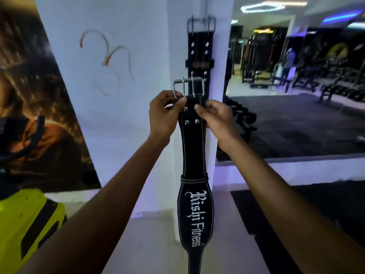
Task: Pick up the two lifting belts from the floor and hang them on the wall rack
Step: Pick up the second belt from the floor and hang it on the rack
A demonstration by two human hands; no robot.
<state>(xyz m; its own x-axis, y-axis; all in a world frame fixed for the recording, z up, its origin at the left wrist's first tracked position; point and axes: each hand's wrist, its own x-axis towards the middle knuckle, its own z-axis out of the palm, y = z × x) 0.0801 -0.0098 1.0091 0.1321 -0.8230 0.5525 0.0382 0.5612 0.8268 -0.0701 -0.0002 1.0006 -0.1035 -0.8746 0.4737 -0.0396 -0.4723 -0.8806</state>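
Both hands pinch the upper end of a black lifting belt (pixel 194 147) just below its metal buckle (pixel 188 87). Left hand (pixel 165 113): grip pressed together on the belt's left edge, thumb on the front face. Right hand (pixel 216 119): grip pinching the right edge. This belt hangs vertically, buckle uppermost, with white lettering on its wide lower section. Its lower end runs out of view at the bottom. Farther and higher, a second black belt (pixel 199 54) hangs by its buckle on the white wall (pixel 128 36). A poster (pixel 35 107) covers the wall to the left.
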